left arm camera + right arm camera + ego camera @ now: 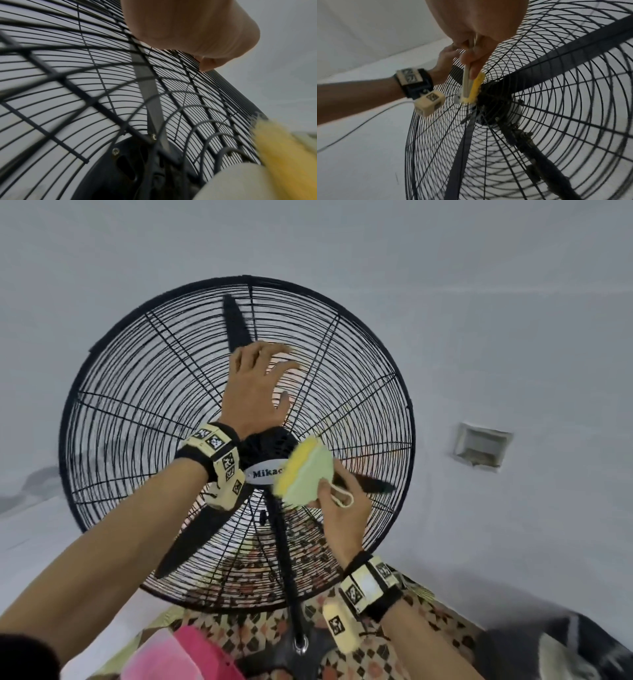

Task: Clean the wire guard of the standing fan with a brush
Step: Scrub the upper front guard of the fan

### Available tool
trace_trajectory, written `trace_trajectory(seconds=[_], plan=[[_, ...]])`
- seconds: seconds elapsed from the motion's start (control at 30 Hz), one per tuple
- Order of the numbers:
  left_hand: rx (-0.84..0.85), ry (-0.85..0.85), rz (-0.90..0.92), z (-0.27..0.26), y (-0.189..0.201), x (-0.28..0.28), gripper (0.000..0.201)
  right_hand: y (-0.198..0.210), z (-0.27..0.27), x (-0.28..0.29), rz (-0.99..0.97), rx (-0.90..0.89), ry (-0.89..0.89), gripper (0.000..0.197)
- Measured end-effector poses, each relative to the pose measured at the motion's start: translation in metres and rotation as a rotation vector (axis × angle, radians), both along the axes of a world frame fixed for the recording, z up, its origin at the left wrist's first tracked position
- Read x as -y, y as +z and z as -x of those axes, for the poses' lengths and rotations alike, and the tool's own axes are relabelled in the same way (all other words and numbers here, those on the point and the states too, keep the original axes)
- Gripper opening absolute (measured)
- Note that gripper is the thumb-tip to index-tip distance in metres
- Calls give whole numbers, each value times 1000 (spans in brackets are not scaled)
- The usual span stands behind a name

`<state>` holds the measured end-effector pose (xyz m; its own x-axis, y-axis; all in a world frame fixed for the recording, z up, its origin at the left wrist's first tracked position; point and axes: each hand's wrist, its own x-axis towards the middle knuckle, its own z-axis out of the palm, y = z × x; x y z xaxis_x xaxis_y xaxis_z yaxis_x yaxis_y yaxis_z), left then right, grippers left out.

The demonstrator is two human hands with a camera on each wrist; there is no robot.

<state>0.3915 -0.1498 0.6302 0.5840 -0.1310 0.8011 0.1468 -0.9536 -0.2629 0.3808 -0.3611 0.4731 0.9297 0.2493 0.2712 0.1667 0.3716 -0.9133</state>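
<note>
The standing fan's black wire guard fills the middle of the head view, with black blades behind the wires. My left hand lies on the guard's upper middle, its curled fingertips hooked on the wires. My right hand grips a pale green brush with yellow bristles. The bristles press against the guard right beside the hub label. In the left wrist view the yellow bristles show blurred at the lower right.
The fan's pole runs down to a dark base on a patterned mat. A pink item lies at the bottom. A recessed box sits in the grey wall to the right. A cable trails at the left.
</note>
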Motion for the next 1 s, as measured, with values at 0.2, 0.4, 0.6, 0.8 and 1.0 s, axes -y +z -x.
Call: trace_trajectory(seconds=[0.2,0.4,0.6,0.8,1.0], plan=[[-5,7,8,1,1,-1,52,31,-4,8,-39,48,15,49],[-24,-35,40,4,1,0,54,43,-16,-5,68,159,-11,51],[0,-38,66,2,3,5,47,43,-9,4,160,286,-52,54],[28,-77,95,1,3,5,47,38,-19,0,197,176,-62,49],[31,-53,124,-1,1,9,45,37,-7,-8,305,494,-2,36]])
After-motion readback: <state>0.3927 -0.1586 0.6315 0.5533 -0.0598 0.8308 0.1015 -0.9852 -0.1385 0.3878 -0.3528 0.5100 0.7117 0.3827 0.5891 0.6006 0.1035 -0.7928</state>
